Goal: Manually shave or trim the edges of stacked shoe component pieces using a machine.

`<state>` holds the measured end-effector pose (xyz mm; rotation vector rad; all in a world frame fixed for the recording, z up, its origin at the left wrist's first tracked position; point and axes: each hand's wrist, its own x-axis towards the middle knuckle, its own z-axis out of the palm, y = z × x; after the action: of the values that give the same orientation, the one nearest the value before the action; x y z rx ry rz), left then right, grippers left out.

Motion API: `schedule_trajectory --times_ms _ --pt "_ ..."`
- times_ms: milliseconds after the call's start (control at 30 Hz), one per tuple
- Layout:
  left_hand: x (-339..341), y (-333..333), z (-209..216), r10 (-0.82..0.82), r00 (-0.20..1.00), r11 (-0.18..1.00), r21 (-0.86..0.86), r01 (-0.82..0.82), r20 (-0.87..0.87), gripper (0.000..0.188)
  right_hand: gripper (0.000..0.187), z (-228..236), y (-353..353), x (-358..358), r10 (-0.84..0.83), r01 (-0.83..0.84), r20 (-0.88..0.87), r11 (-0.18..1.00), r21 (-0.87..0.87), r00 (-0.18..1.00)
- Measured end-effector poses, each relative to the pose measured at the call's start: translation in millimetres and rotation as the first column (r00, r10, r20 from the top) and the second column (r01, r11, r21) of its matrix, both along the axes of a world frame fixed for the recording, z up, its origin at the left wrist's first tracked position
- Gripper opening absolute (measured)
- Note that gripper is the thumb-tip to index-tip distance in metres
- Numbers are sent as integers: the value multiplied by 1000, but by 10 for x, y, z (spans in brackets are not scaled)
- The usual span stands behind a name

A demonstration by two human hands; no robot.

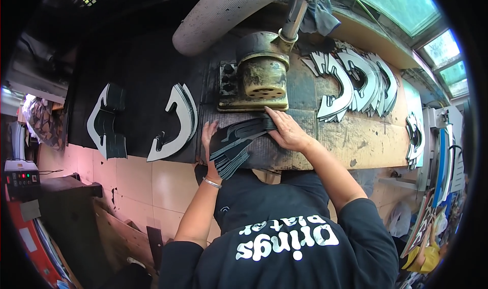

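A stack of thin dark curved cut pieces is at the bench's front edge, its layered edges fanned out toward me. My right hand is closed on the stack's right end, with the thumb side toward me and the fingers pointing at the machine base. At the stack's left end is my left hand, upright with its fingers stretched out; whether the palm touches the pieces is hard to tell. Just beyond both hands stands a stained yellowish machine head with a perforated underside, on a flat base.
To the left on the black bench top lie two piles of white-faced curved pieces. More white curved stacks fill the right side. A grey duct hangs overhead, near a grey glove. Another person in yellow is at far right.
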<state>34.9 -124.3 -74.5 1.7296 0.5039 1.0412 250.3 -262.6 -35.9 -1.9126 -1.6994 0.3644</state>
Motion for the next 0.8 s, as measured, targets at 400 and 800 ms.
schedule_trajectory --times_ms 400,800 --pt "385 -168 -97 424 879 879 -331 -343 216 72 72 -149 -136 -152 -59 39 239 996 85 969" --pt "168 -33 -509 444 873 895 53 -443 -204 40 73 -139 -193 -238 -79 50 237 991 124 968"
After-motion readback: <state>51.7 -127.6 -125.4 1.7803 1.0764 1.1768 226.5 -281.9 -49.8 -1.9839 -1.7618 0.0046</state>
